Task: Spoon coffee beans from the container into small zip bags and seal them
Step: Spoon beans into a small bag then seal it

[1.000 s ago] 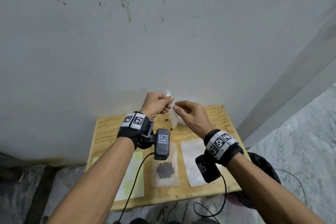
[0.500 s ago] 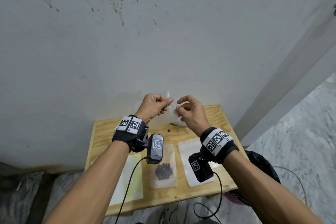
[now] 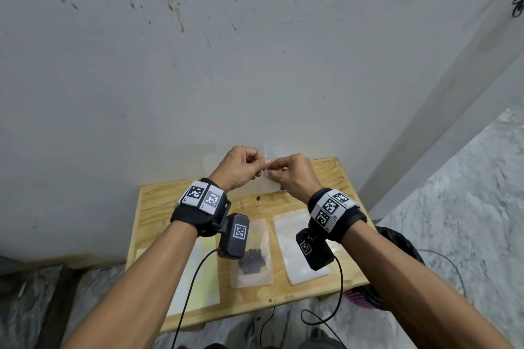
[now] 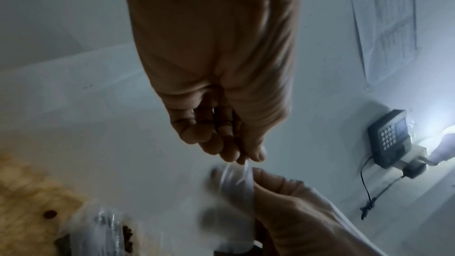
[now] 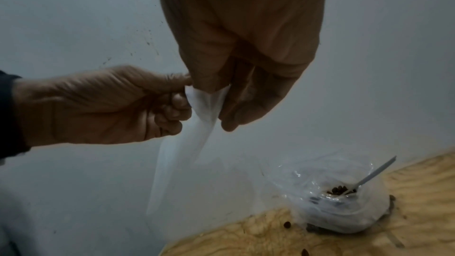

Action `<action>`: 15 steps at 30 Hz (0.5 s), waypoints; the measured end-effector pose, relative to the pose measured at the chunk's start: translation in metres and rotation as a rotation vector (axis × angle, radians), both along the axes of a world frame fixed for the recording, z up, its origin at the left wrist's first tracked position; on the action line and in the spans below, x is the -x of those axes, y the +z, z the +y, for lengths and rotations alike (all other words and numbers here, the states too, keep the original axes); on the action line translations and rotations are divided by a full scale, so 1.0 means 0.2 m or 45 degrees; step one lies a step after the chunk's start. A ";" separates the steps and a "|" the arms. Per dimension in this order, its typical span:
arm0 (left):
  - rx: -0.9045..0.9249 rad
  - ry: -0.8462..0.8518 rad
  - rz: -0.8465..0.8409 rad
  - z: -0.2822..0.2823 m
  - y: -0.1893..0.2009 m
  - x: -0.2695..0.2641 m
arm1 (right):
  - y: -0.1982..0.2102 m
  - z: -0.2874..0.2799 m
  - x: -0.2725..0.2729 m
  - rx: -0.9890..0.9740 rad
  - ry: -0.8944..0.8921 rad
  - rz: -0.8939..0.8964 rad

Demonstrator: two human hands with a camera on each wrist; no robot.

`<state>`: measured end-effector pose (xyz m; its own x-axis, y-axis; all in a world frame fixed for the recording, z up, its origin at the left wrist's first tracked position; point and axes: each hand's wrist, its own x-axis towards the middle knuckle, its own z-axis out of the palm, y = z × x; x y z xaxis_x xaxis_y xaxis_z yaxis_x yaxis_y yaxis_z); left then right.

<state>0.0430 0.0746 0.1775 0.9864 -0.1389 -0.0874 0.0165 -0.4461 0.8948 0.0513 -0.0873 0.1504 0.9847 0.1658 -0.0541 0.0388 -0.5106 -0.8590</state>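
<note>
Up above the table (image 3: 158, 208), left hand (image 3: 239, 168) and right hand (image 3: 293, 176) both pinch the empty zip bag's (image 5: 182, 147) top edge

A pale yellow paper sheet (image 3: 198, 272) lies along the left edge of the small light wooden table (image 3: 344, 178). A grey keypad device (image 4: 389, 139) hangs on the stained grey wall (image 3: 198, 65). Beside the table's right edge sits a black bag (image 3: 402, 246).

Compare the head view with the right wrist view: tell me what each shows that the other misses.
Head view only: a filled zip bag of beans and a flat stack of empty bags lying on the wooden table.
Right wrist view only: the bean container, wrapped in clear plastic, with a white spoon standing in it.
Both: the left hand and right hand pinching the top of an empty zip bag.
</note>
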 end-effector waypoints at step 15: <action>-1.007 -0.183 -0.355 -0.01 -0.30 0.00 | -0.09 -0.02 -0.05 -0.121 0.014 0.317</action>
<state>0.0433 0.0732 0.1174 0.9637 -0.2650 0.0319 -0.2631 -0.9228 0.2814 0.0603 -0.0917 0.1315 0.9410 0.1924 -0.2784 -0.1749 -0.4278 -0.8868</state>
